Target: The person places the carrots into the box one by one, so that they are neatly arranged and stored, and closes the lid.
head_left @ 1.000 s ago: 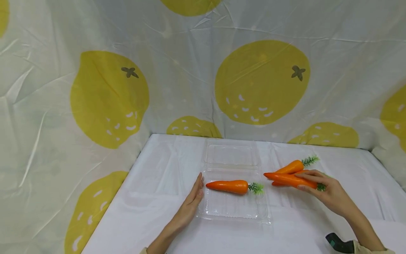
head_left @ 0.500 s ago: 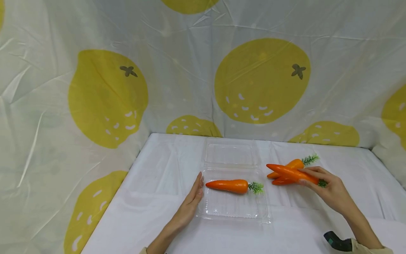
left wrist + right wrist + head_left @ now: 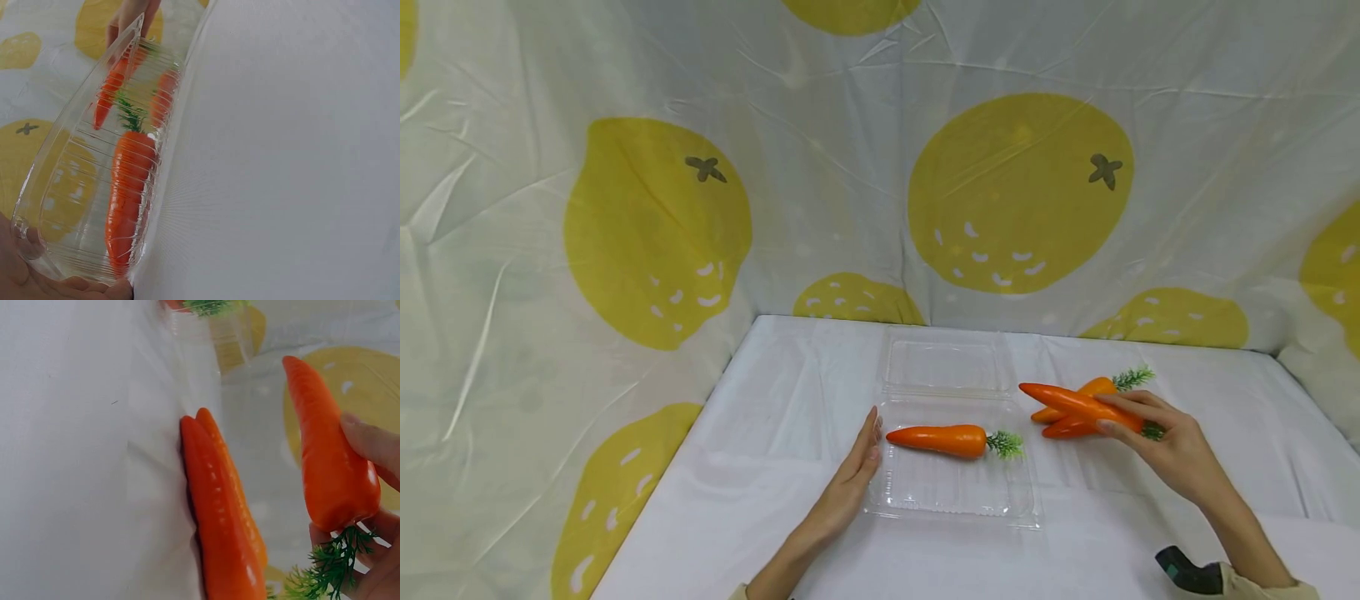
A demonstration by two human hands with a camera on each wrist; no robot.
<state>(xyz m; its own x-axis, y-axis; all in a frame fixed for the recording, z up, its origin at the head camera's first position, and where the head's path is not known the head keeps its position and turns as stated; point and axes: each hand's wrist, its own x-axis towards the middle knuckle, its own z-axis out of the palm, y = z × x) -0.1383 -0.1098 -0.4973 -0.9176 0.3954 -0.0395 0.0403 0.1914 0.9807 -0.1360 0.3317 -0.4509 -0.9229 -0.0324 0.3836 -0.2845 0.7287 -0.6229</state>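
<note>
My right hand (image 3: 1176, 442) pinches an orange carrot (image 3: 1060, 402) between thumb and fingers near its leafy end, tip pointing left. In the right wrist view this carrot (image 3: 328, 450) is raised above two more carrots (image 3: 219, 512) lying side by side on the white cloth. A clear plastic clamshell box (image 3: 955, 496) lies with its lid (image 3: 949, 367) folded back, away from me. One carrot (image 3: 936, 439) with green leaves rests inside its base. Straight fingers of my left hand (image 3: 850, 479) rest against the box's left side; fingertips (image 3: 94, 286) show at its end in the left wrist view.
White cloth covers the table (image 3: 760, 483). Behind it and to the left hangs a pale curtain (image 3: 835, 167) printed with large yellow lemons. A black strap-like piece (image 3: 1187, 573) sits at my right sleeve.
My right hand has lifted one carrot off the others, moving slightly right, then back left over them. The left hand and the box stay in place.
</note>
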